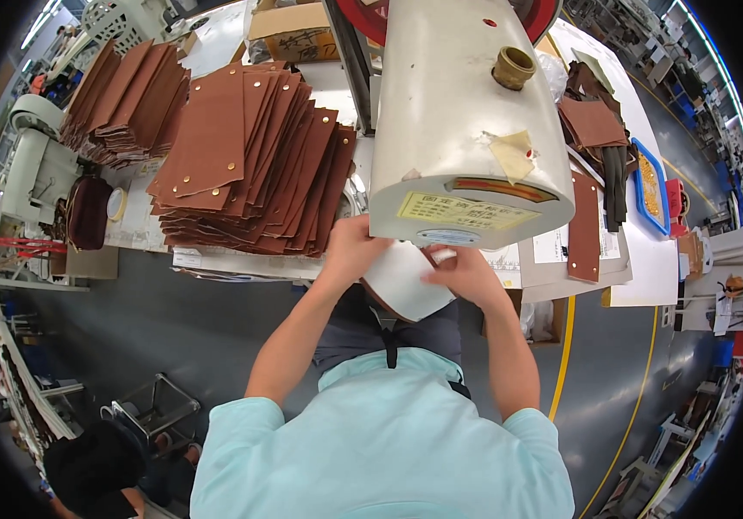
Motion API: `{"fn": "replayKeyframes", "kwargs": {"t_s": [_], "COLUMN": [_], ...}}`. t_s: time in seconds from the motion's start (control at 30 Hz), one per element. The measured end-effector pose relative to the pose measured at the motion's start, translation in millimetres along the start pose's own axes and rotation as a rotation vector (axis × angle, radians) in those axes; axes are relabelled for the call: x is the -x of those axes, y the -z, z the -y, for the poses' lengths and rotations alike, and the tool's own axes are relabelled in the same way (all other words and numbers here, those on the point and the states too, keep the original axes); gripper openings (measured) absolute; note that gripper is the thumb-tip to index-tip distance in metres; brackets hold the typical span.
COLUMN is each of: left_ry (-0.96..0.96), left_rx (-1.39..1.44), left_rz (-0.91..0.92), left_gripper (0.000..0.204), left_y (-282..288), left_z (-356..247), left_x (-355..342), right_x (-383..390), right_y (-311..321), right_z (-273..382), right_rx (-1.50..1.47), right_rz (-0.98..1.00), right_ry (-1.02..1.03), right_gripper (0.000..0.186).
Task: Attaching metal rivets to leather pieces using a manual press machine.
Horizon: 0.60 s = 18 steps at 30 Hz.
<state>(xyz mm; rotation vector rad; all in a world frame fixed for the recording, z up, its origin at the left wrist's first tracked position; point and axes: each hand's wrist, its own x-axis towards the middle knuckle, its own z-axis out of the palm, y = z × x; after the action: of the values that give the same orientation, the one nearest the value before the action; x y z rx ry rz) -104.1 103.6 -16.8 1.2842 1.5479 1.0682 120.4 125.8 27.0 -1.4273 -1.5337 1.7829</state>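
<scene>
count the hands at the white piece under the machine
2: the left hand at the white piece's upper left, the right hand at its right side. No third shows, though the machine hides what is behind it.

Cardboard box [298, 45] at back; white chair [122, 21] upper left; 2 yellow lines [564, 355], grey floor [609, 355], right.

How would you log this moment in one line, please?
Left hand: at upper left of white-faced piece; right hand: at its right edge; beyond hands: pale machine head; left: stacked brown panels; right: blue tray
</scene>
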Motion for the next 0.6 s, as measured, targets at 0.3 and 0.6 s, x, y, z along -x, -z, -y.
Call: {"fn": "replayKeyframes", "kwargs": {"t_s": [0.3, 0.6], "left_ry": [0.308, 0.205], "left_rx": [0.495, 0.063], "left_rz": [-0.011, 0.526], "left_gripper": [0.037, 0.029], "left_y": [93.0, 66.3], "left_z": [5.6, -5.2], "left_x": [93.6, 60.8], "right_x": [12.3, -21.8], "right_y": [40.3, -8.6], "right_z": [-12.4, 5.5], "right_rx": [0.107, -0.087], "right_rz": [0.211, -0.043], "right_ry": [-0.124, 0.122], "right_gripper": [0.019, 0.038]}}
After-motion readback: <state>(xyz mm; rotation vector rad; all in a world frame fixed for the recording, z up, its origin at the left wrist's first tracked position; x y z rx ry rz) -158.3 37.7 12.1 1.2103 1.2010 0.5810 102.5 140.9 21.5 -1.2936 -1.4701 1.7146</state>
